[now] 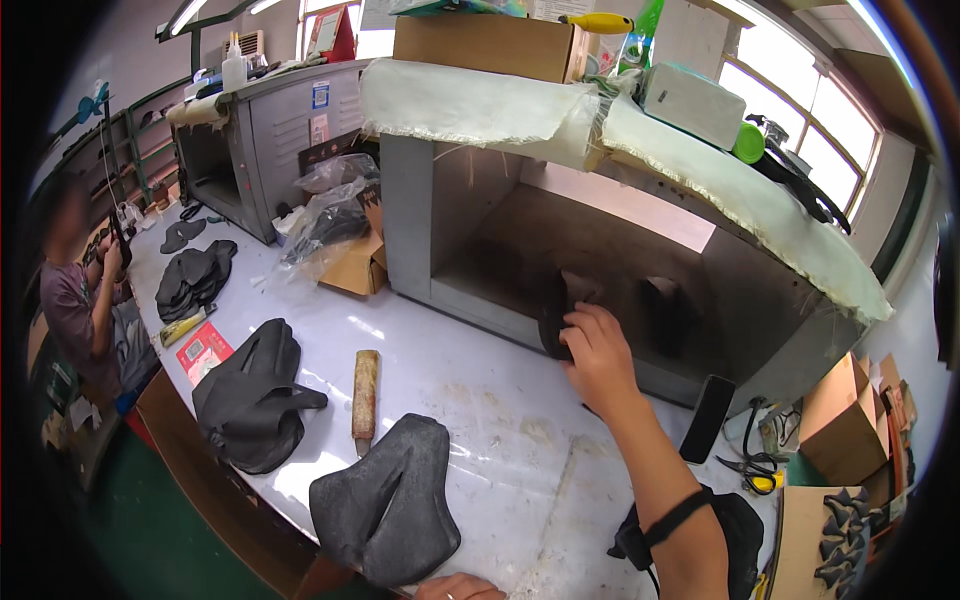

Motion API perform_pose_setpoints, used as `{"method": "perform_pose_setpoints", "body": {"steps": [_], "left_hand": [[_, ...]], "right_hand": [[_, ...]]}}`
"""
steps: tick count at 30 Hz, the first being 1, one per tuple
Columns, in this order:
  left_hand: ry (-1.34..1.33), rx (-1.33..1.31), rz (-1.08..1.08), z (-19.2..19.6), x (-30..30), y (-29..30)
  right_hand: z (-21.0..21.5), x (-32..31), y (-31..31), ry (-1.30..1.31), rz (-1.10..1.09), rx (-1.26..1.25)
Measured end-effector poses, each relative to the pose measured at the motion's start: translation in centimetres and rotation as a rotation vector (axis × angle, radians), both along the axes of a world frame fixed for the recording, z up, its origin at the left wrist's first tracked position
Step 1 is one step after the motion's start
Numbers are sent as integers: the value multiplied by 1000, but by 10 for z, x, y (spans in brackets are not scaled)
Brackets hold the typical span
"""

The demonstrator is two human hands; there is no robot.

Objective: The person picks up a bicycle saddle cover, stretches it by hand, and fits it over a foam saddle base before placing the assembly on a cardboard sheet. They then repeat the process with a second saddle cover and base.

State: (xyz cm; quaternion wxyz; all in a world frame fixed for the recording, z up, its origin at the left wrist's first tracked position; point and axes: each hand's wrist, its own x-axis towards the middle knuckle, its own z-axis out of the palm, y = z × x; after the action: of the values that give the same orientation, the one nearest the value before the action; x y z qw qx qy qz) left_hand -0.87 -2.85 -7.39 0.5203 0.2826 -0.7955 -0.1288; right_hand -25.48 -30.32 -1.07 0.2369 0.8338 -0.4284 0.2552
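My right hand reaches to the mouth of a grey metal box. Its fingers are closed on the edge of a dark, curved piece, mostly hidden by shadow and the hand. Deeper inside the box another dark shape shows dimly. My left hand rests at the table's near edge; only its knuckles and a ring show, its fingers cut off by the frame. Just above it lies a dark grey saddle-shaped piece with a long central groove. Beyond that is a worn wooden-handled tool.
Stacked dark grey pieces lie left, beside a red card. A phone leans on the box; black-handled scissors lie nearby. Cartons stand right. Far left, a person sits working. Frayed pale cloth covers the box top.
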Motion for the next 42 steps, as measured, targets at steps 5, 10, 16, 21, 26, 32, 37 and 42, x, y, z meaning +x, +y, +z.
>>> {"method": "perform_pose_setpoints", "body": {"steps": [5, 10, 16, 21, 26, 32, 37, 42], "left_hand": [[177, 57, -89, -3, 2, 3], [397, -31, -77, 7, 24, 8], [264, 421, -348, 96, 9, -1], [51, 1284, -727, 56, -14, 15], [210, 1397, -682, 36, -22, 31], [-33, 1263, -501, 56, -31, 36], [100, 1208, -459, 53, -38, 45], [275, 1396, -459, 52, -37, 45]], "right_hand": [[90, 29, 148, -748, 52, -355], [128, 16, 271, -1062, 72, 277], [92, 28, 324, -1007, 26, 1047], [54, 41, 347, -1053, -86, 1318], [36, 35, 353, -1091, -70, 1319], [5, 16, 358, -1299, 17, 1321], [-49, 16, 361, -2183, 357, 2004], [-69, 28, 369, -2227, 207, 1734]]}}
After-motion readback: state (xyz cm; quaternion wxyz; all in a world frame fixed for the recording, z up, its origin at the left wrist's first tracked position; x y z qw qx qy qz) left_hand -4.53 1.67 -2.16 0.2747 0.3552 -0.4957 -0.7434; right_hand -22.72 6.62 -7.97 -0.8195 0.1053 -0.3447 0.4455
